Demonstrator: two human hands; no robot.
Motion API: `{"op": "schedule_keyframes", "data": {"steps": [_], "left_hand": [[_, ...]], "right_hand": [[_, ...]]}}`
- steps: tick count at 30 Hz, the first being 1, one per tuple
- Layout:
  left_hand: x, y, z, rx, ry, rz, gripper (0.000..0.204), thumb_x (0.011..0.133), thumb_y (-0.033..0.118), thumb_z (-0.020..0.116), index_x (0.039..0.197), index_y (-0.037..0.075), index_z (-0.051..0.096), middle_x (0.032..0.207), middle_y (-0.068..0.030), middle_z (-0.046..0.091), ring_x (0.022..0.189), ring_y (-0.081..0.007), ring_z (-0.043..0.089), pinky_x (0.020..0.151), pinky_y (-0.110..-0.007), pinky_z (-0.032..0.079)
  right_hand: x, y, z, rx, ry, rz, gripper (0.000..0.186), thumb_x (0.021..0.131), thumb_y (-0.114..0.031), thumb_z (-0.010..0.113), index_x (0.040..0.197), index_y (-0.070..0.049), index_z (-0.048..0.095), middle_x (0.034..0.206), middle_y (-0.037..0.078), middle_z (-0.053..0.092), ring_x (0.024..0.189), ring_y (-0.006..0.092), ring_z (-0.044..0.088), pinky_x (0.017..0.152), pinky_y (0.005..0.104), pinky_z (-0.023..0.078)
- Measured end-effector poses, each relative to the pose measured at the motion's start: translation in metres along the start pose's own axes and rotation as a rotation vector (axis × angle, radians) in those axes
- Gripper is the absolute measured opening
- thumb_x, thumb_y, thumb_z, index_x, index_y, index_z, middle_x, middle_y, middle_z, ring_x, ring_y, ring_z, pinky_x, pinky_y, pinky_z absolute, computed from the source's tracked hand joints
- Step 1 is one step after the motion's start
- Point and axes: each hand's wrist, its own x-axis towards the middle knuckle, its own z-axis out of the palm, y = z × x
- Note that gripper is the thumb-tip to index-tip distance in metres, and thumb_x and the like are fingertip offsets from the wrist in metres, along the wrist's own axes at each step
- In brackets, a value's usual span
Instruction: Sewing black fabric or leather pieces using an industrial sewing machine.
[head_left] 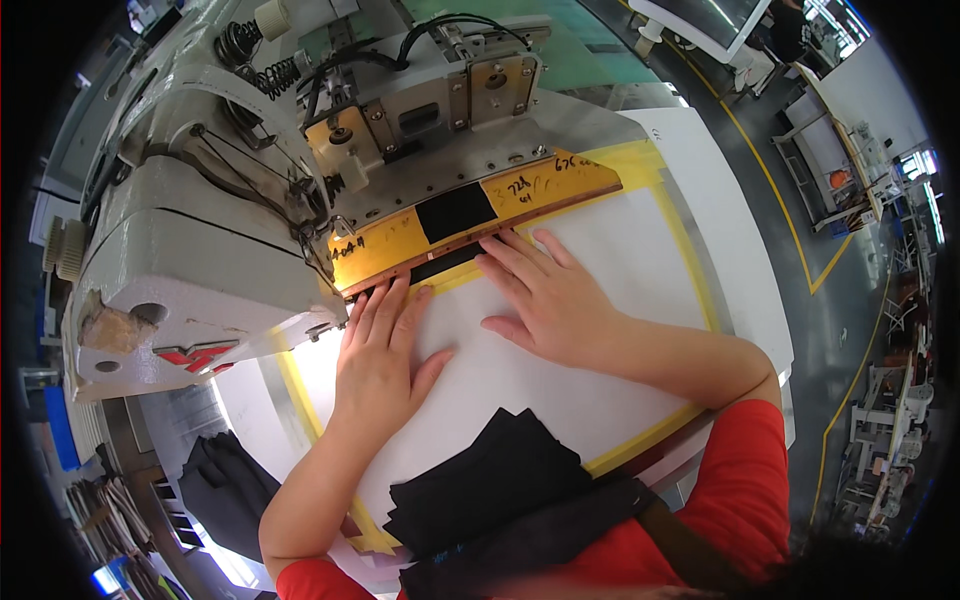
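My left hand (382, 362) lies palm down, its fingers stretched out to the copper-coloured front edge of a yellow clamp plate (540, 191) on the sewing machine (200, 275). To its right my right hand (556, 300) is flat with fingers spread, the fingertips at the same edge. Between the two hands a strip of black fabric (445, 264) shows along the plate's edge; how much of it lies beneath the plate is hidden. Neither hand grips anything. Both rest over a white work surface (590, 390) bordered with yellow tape.
A stack of black fabric pieces (485, 480) lies on the near part of the surface, close to my body. More dark cloth (228, 495) hangs at the left edge. The machine head stands close on the left of my left hand. An aisle (790, 190) with yellow floor lines runs on the right.
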Motion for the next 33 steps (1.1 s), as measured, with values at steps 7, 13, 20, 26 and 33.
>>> {"op": "schedule_keyframes", "data": {"steps": [7,13,20,26,33], "left_hand": [[-0.015,0.004,-0.003,0.055,-0.014,-0.013,0.067,0.081,0.039,0.071,0.134,0.005,0.05,0.143,-0.0218,0.043,0.127,-0.0413,0.045,0.106,-0.05,0.035],[-0.022,0.003,0.001,0.103,0.046,-0.054,0.067,0.08,0.043,0.07,0.133,0.006,0.052,0.143,-0.0227,0.041,0.122,-0.0399,0.048,0.102,-0.049,0.039],[-0.019,0.002,0.001,0.058,0.086,-0.038,0.067,0.078,0.044,0.072,0.129,0.005,0.055,0.139,-0.0224,0.045,0.115,-0.0397,0.052,0.099,-0.047,0.041],[-0.02,0.002,0.002,0.093,0.087,-0.039,0.066,0.077,0.045,0.072,0.129,0.006,0.055,0.139,-0.0218,0.045,0.115,-0.038,0.052,0.097,-0.046,0.042],[-0.022,0.002,-0.001,0.142,0.089,-0.043,0.067,0.076,0.045,0.072,0.129,0.008,0.056,0.141,-0.0183,0.045,0.123,-0.0341,0.049,0.096,-0.044,0.04]], "right_hand": [[-0.004,-0.003,0.003,-0.059,-0.05,0.011,0.065,0.089,-0.041,0.061,0.133,0.005,0.047,0.145,0.021,0.039,0.136,0.0346,0.037,0.112,0.0501,0.024],[-0.002,-0.005,-0.002,-0.127,-0.073,-0.011,0.065,0.092,-0.045,0.055,0.133,0.006,0.049,0.143,0.023,0.043,0.136,0.0327,0.039,0.112,0.0534,0.022],[-0.002,-0.005,0.0,-0.055,-0.038,0.026,0.064,0.087,-0.039,0.063,0.132,0.004,0.048,0.139,0.019,0.044,0.133,0.032,0.042,0.11,0.0526,0.025],[-0.002,-0.006,-0.005,-0.113,-0.032,0.021,0.065,0.085,-0.036,0.066,0.133,0.004,0.048,0.137,0.018,0.044,0.131,0.0312,0.043,0.11,0.0503,0.029],[-0.002,-0.008,0.002,-0.07,-0.016,0.006,0.064,0.085,-0.038,0.065,0.129,0.006,0.05,0.134,0.022,0.045,0.128,0.0364,0.044,0.108,0.0488,0.032]]}}
